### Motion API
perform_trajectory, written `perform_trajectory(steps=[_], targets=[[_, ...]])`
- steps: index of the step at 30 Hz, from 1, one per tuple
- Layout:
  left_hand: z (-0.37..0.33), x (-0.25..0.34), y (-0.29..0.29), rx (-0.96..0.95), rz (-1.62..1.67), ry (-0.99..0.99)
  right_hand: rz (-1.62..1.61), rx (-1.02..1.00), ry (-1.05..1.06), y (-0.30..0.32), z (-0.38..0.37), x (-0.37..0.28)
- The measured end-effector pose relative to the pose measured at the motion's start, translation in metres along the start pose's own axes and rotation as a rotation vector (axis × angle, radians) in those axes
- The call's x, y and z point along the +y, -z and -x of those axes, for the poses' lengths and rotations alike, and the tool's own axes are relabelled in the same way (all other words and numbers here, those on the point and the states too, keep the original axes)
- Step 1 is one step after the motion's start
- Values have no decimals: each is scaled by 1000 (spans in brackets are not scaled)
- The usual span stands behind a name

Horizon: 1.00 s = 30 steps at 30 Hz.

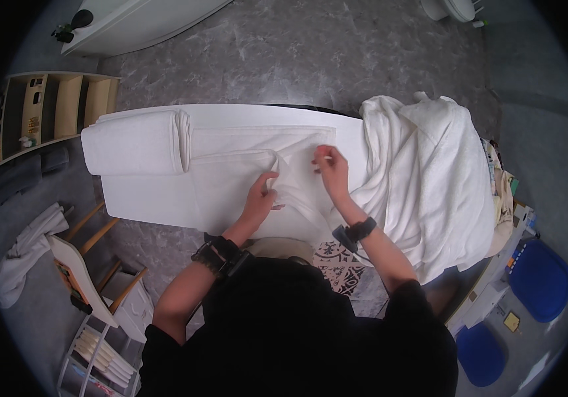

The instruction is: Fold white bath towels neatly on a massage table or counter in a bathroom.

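A thin white towel [231, 175] lies spread on the white table in front of me, its right part wrinkled and partly folded over. Above its near middle is my left hand [259, 202], thumb and fingers apart beside a fold edge, with nothing seen in it. Over the towel's right side, my right hand [331, 171] has bent fingers, blurred at the tips; whether they pinch the cloth cannot be made out. A thick folded white towel [135, 142] rests at the table's left end. To the right, a large heap of crumpled white towels [423, 178] hangs over the table edge.
The white table [141, 202] runs across in front of me. A wooden shelf unit [65, 106] stands at the far left, a chair [75, 271] at the near left. Blue seats [540, 281] are at the right. A white bathtub [138, 26] sits beyond the table.
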State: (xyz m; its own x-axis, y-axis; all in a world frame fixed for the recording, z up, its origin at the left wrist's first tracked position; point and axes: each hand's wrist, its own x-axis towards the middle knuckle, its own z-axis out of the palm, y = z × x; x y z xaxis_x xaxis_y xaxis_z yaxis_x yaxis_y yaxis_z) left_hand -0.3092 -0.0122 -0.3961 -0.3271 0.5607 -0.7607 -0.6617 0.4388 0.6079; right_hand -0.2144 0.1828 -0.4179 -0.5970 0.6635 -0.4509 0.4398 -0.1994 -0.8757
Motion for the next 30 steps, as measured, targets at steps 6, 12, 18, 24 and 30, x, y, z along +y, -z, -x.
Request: perform_trajectory(steps=[6, 12, 18, 24, 30], targets=[[10, 18, -7, -74, -175, -90, 525, 317, 84, 8, -71, 38], [0, 3, -4, -129, -217, -63, 569, 212, -30, 16, -70, 41], [-2, 1, -7, -108, -220, -81, 413, 239, 75, 26, -80, 51], [5, 0, -8, -52, -217, -114, 549, 386, 288, 23, -86, 56], [18, 4, -10, -16, -209, -139, 634, 326, 134, 18, -82, 58]])
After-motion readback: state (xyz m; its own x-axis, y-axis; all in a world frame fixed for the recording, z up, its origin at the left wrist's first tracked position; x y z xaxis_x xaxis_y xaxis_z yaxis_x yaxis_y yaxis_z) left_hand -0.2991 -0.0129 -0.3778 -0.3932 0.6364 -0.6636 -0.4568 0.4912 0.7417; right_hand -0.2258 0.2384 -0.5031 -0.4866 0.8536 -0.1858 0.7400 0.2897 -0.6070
